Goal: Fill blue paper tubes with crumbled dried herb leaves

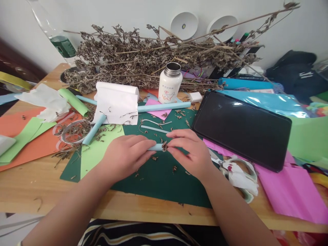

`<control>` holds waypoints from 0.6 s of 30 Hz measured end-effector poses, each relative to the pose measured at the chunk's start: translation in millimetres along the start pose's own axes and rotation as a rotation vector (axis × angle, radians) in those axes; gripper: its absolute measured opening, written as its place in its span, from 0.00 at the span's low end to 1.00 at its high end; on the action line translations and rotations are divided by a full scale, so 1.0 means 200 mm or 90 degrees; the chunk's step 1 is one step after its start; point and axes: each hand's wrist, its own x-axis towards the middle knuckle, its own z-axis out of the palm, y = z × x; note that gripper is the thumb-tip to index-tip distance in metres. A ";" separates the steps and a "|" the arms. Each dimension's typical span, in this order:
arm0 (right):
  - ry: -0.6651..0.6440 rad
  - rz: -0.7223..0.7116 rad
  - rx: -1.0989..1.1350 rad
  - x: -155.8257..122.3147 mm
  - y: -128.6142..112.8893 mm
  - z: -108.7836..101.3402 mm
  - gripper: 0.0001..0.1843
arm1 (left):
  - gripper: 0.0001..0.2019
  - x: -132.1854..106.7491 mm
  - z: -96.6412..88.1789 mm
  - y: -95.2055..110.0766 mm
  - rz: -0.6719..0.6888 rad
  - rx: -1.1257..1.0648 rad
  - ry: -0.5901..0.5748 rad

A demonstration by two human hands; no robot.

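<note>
In the head view, the left hand (128, 152) curls over a short blue paper tube (155, 147) above the middle of the green mat (164, 186), gripping it with its near end hidden. The right hand (192, 152) pinches a dry leaf tuft (164, 146) at the tube's open end, forefinger raised a little.

The leaf looks brittle: too hard a pinch could crumble it, and a firm squeeze from the left could crease or flatten the paper. A push off-line might fold the tube's rim.

Room is fair in front, where the mat is bare but for scattered crumbs, down to the counter (51, 196) edge close to the body. On the right it is tight: the scissors (215, 157) lie just beside the right wrist, and the black tablet (243, 131) lies beyond. Ahead, loose paper strips (155, 129) lie near the fingers, with the uncapped white bottle (170, 85) further back; a careless forward reach could tip it.
</note>
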 end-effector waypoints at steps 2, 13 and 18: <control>-0.024 -0.071 -0.031 0.01 0.00 -0.01 0.06 | 0.06 -0.01 0.01 0.00 -0.004 -0.005 0.001; 0.049 0.153 0.302 -0.03 0.01 0.02 0.05 | 0.06 -0.02 0.02 0.00 0.003 -0.039 0.000; 0.010 0.033 0.194 -0.02 0.00 0.01 0.10 | 0.07 -0.03 0.02 0.00 0.010 -0.033 -0.013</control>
